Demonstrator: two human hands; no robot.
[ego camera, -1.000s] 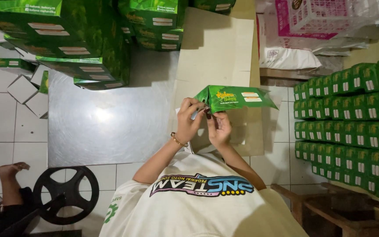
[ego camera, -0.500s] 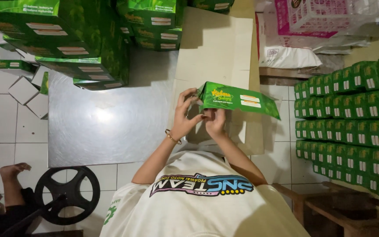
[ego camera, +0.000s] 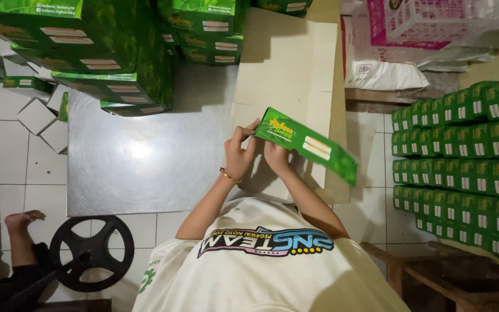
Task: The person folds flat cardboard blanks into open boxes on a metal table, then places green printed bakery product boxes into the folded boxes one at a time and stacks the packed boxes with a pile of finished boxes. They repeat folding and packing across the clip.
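Observation:
Both my hands hold one end of a long flat green carton [ego camera: 309, 145] with a white label. It slants down to the right over a pale cardboard sheet [ego camera: 287, 63]. My left hand [ego camera: 239, 152], with a gold bracelet on the wrist, pinches the carton's near corner. My right hand [ego camera: 276, 157] grips the same end from below, right beside the left. The carton's far end hangs free in the air. My white printed shirt [ego camera: 261, 271] fills the lower middle of the view.
A shiny metal table [ego camera: 140, 167] lies left of the hands, with large green boxes [ego camera: 105, 52] stacked at its far side. Rows of small green cartons [ego camera: 469, 162] stand at the right. A pink crate [ego camera: 434, 20], a white sack [ego camera: 382, 75], a black wheel [ego camera: 90, 251] and another person's foot [ego camera: 21, 222] surround them.
The green carton has swung in my hands, its far end dropping down and to the right. My hands have stayed close together at its near end.

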